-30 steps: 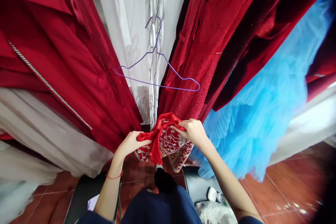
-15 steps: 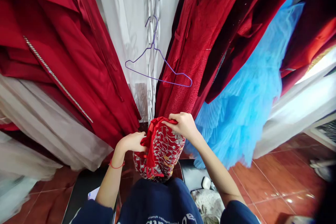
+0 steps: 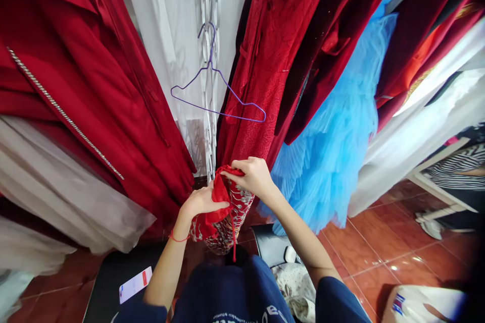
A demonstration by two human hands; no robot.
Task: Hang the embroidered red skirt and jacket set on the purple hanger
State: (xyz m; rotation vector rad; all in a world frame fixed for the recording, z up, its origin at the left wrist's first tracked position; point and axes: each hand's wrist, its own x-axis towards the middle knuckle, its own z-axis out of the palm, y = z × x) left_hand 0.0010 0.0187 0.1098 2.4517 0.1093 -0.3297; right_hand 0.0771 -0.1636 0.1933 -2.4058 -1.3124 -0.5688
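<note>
Between my hands is a red garment with silver-grey embroidery and a plain red inner side, bunched and hanging above my lap. My left hand grips its left edge, thumb across the folded red cloth. Fingers pinched, my right hand holds the upper edge a little higher and to the right. A thin red cord dangles from the cloth. Above both hands a bare purple wire hanger hangs on a white chain-like strip. The garment's underside is partly hidden.
Red gowns hang at left, with more red dresses and a ruffled blue dress at right. A phone lies on a black seat. Pale spotted cloth lies at lower right. Another person's shoe shows on the tiles.
My left hand has shifted right and slightly up, closer to my right hand, folding more red inner cloth over. The cord now hangs down. The view has swung a little right.
</note>
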